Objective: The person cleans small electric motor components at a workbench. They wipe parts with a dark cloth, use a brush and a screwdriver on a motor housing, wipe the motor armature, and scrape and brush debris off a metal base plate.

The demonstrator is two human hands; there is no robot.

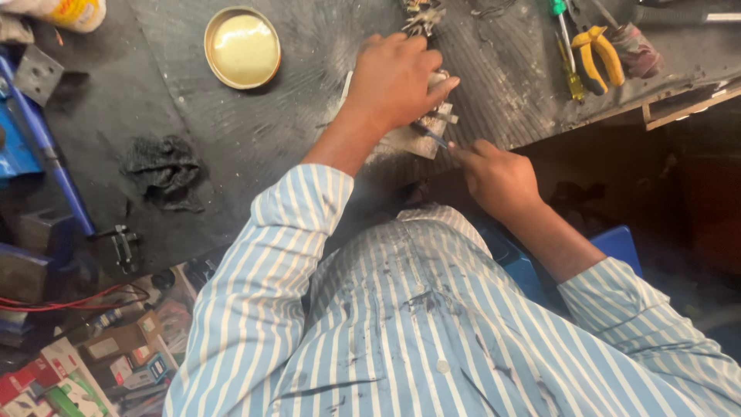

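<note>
My left hand (395,77) is closed over a small metal part (441,108) that rests on a flat grey metal plate (409,143) on the black ribbed bench mat (255,131). My right hand (498,177) grips a thin blue-handled tool (432,137), its tip reaching the part under my left hand. Most of the part is hidden by my left fingers. My blue-and-white striped sleeves fill the lower half of the view.
A round brass tin lid (241,48) lies at the back left. A black rag (164,171) sits to the left, near a blue vise handle (46,147). Yellow pliers (598,55) and screwdrivers (567,58) lie at the back right. Small cartons (93,363) crowd the lower left.
</note>
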